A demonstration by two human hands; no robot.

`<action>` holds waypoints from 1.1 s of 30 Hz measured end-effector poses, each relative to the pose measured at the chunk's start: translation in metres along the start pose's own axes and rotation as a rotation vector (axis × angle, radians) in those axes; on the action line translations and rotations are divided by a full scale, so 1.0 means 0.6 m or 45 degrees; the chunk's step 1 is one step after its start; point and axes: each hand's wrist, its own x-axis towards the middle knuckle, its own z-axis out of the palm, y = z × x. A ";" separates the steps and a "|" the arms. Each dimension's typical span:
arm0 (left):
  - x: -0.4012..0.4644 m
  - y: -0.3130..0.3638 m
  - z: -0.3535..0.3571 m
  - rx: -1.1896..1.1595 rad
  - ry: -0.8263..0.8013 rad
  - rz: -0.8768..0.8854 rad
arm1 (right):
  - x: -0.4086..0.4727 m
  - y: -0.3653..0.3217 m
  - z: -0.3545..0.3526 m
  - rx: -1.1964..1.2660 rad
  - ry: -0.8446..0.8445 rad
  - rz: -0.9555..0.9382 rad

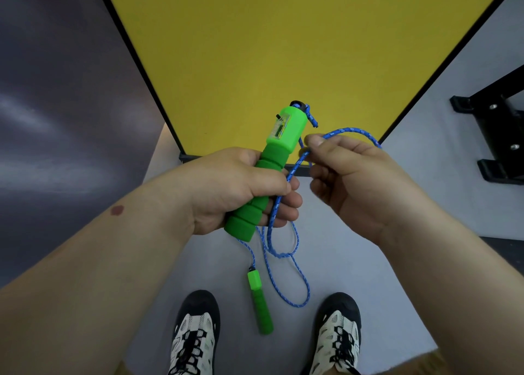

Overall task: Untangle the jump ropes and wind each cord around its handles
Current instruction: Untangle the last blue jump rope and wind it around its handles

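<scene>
my left hand (241,190) grips the green foam handle (255,199) of the jump rope, fingers (286,201) clenched round the ribbed grip. the handle stands tilted, its hard green top with the clear counter window (279,128) pointing up and away from me, its blunt foam end pointing down toward the floor. the blue cord (283,250) leaves the black cap (297,104) at the top of that handle, where a short knotted tail (312,118) hangs beside it.

my right hand (357,187) pinches the blue cord between thumb and forefinger just beside the handle's top; the other fingers of that hand are loosely curled below. from the pinch the cord arcs out over the back of my right hand and another run drops down across the fingers of my left hand, lying against the foam grip. no turn of cord is wound round the handle.

below my hands the cord hangs in loose crossing loops. the second green handle (259,303) dangles at the end of the cord, between my two shoes (195,335), above the grey floor (382,289); whether it touches the floor i cannot tell.

ahead lies a yellow worktop (283,48) with a black edge. a black metal frame (496,125) stands at the right.
</scene>
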 end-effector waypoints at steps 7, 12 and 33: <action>-0.003 0.002 0.001 -0.005 -0.002 -0.004 | -0.005 0.000 0.004 -0.129 -0.140 -0.023; -0.005 0.004 0.002 0.000 -0.011 -0.014 | 0.001 -0.003 -0.002 0.029 0.063 -0.116; -0.003 0.002 -0.001 0.007 -0.007 -0.003 | 0.005 -0.002 -0.005 0.068 0.107 -0.134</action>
